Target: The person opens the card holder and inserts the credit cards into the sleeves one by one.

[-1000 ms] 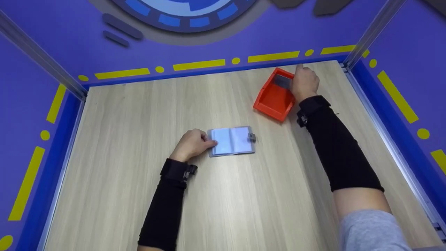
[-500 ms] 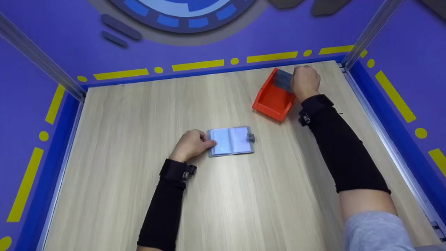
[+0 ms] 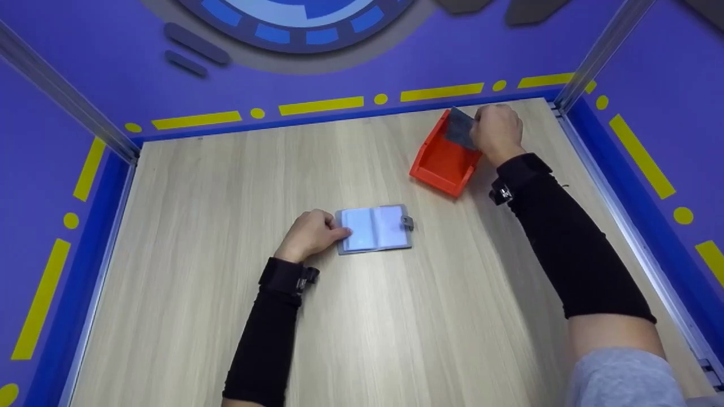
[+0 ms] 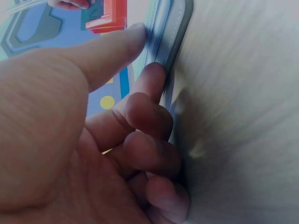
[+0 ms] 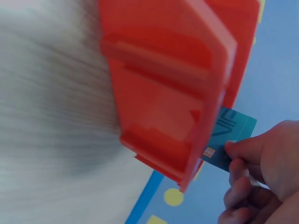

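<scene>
A card holder with clear sleeves lies spread flat on the table, its snap tab at the right. My left hand pinches its left edge, thumb on top; the left wrist view shows the index fingertip at the underside and the other fingers curled. Between thumb and fingers my right hand holds a dark card by one end, over the back of the red bin. In the right wrist view the card shows "VIP" lettering and a chip, partly hidden by the bin wall.
The bin stands on the wooden table near its back right. Purple panels with yellow marks enclose the table at the back and both sides. Metal posts rise at the back corners.
My right hand has raised the card from inside the bin, so more of it shows above the rim. The left hand and card holder have stayed in place.
</scene>
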A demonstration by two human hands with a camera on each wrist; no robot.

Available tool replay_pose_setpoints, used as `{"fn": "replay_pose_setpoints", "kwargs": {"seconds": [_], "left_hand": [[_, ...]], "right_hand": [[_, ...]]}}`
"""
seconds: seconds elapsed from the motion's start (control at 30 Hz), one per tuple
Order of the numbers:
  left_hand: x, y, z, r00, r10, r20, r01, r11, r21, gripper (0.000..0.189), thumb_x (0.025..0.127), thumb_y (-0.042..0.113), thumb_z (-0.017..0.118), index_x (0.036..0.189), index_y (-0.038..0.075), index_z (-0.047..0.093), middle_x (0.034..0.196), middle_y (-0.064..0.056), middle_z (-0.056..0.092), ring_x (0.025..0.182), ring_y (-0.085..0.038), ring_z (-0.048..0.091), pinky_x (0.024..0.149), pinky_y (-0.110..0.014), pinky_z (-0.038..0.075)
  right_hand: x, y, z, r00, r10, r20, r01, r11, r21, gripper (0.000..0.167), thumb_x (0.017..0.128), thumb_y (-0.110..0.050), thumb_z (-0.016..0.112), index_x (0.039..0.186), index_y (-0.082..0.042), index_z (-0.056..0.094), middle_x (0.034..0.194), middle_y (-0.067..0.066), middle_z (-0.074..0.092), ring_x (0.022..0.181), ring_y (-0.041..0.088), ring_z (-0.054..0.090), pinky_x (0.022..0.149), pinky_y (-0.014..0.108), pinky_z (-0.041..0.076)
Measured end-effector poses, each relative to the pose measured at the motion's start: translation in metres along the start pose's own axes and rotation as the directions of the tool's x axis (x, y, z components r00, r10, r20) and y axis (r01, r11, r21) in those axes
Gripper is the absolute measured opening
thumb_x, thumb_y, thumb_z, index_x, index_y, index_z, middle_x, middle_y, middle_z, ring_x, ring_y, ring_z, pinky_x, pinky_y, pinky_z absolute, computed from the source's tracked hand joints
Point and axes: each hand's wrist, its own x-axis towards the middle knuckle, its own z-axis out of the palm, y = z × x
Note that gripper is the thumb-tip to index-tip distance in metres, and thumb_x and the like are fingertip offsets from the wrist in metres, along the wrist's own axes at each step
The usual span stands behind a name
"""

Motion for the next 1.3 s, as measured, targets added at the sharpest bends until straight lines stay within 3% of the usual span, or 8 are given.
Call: {"fn": "replay_pose_setpoints", "kwargs": {"seconds": [0.33,0.53,0.77,0.93,1.07,1.3], "left_hand": [[0.000,-0.001,0.000,1.000,0.004,0.000,-0.004,1.000,-0.002,0.037,0.097,0.043,0.083,0.076,0.017,0.068,0.073,0.006,0.057,0.065,-0.014,0.052,0.061,-0.029,0.039],[0.000,-0.003,0.000,0.999,0.033,-0.012,-0.033,0.999,-0.002,0.038,0.097,0.042,0.084,0.073,0.017,0.068,0.069,0.007,0.055,0.062,-0.014,0.049,0.061,-0.029,0.037],[0.000,-0.003,0.000,1.000,0.022,-0.012,-0.022,1.000,0.002,0.037,0.097,0.043,0.083,0.075,0.018,0.068,0.072,0.006,0.056,0.064,-0.014,0.051,0.062,-0.029,0.038],[0.000,-0.003,0.000,1.000,0.021,-0.012,-0.021,1.000,0.004,0.039,0.098,0.044,0.083,0.074,0.018,0.066,0.072,0.006,0.056,0.064,-0.014,0.050,0.062,-0.030,0.038],[0.001,-0.004,0.000,1.000,0.025,-0.014,-0.025,1.000,-0.001,0.038,0.098,0.043,0.083,0.075,0.017,0.067,0.073,0.006,0.057,0.065,-0.015,0.051,0.062,-0.030,0.039],[0.001,-0.002,0.001,0.999,0.032,-0.011,-0.032,0.999,-0.005,0.038,0.097,0.043,0.083,0.074,0.018,0.067,0.074,0.006,0.058,0.066,-0.015,0.052,0.064,-0.030,0.040]], "right_hand": [[-0.009,-0.014,-0.012,1.000,0.004,0.031,-0.003,1.000,-0.029,0.033,0.108,-0.016,0.051,0.107,0.006,0.076,0.107,0.027,0.075,0.105,0.047,0.068,0.097,0.061,0.055],[-0.017,-0.019,-0.015,1.000,-0.009,0.012,0.009,1.000,-0.013,0.033,0.108,-0.017,0.049,0.094,0.004,0.070,0.090,0.021,0.066,0.090,0.043,0.066,0.081,0.056,0.052],[-0.027,-0.037,-0.018,0.997,0.011,0.081,-0.011,1.000,0.007,0.035,0.110,-0.023,0.050,0.104,0.003,0.073,0.091,0.017,0.064,0.088,0.036,0.061,0.079,0.047,0.048],[-0.035,-0.051,-0.018,0.997,-0.025,0.074,0.022,0.999,0.040,0.033,0.110,-0.021,0.048,0.096,0.001,0.068,0.084,0.014,0.057,0.082,0.034,0.058,0.074,0.045,0.044],[-0.044,-0.063,-0.017,0.995,-0.059,0.085,0.053,0.996,0.070,0.033,0.110,-0.021,0.049,0.088,-0.002,0.065,0.077,0.011,0.051,0.078,0.033,0.056,0.079,0.047,0.048],[-0.067,-0.081,-0.014,0.984,-0.144,0.108,0.132,0.986,0.104,0.030,0.109,-0.020,0.053,0.094,-0.002,0.071,0.075,0.007,0.047,0.074,0.032,0.054,0.071,0.040,0.039]]}}
